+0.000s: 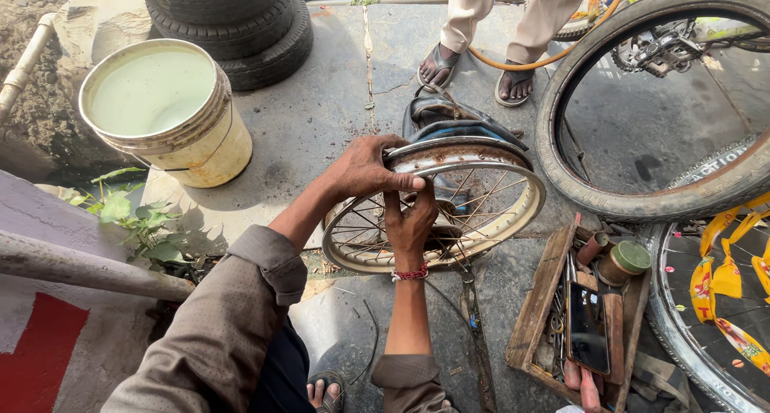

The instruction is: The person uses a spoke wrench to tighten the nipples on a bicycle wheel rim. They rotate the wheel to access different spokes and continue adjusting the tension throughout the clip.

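The work piece is a bare spoked wheel rim (pixel 437 212), rusted along its channel, standing tilted on the concrete floor (pixel 321 108) at scene centre. The left hand (pixel 365 168) is clamped over the rim's upper left edge, fingers wrapped across the channel. The right hand (pixel 411 220), wearing a red thread band at the wrist, reaches up from below among the spokes and closes its fingers against the rim just beneath the left hand; the two hands touch. Exactly what the right fingers pinch cannot be told.

A dark folded inner tube (pixel 449 116) lies just beyond the rim. Far left stands a cream bucket (pixel 188 136) filled with cloudy water, with stacked tyres (pixel 241 24) behind it. To the right, a large bicycle tyre (pixel 642 184) stands near the rim. A wooden tool tray (pixel 539 301) lies near right, holding a dark phone (pixel 587 326) and a small green-lidded tin (pixel 626 261). Another person's sandalled feet (pixel 477 68) stand at the far side, with an orange hose (pixel 545 60) curving past them.
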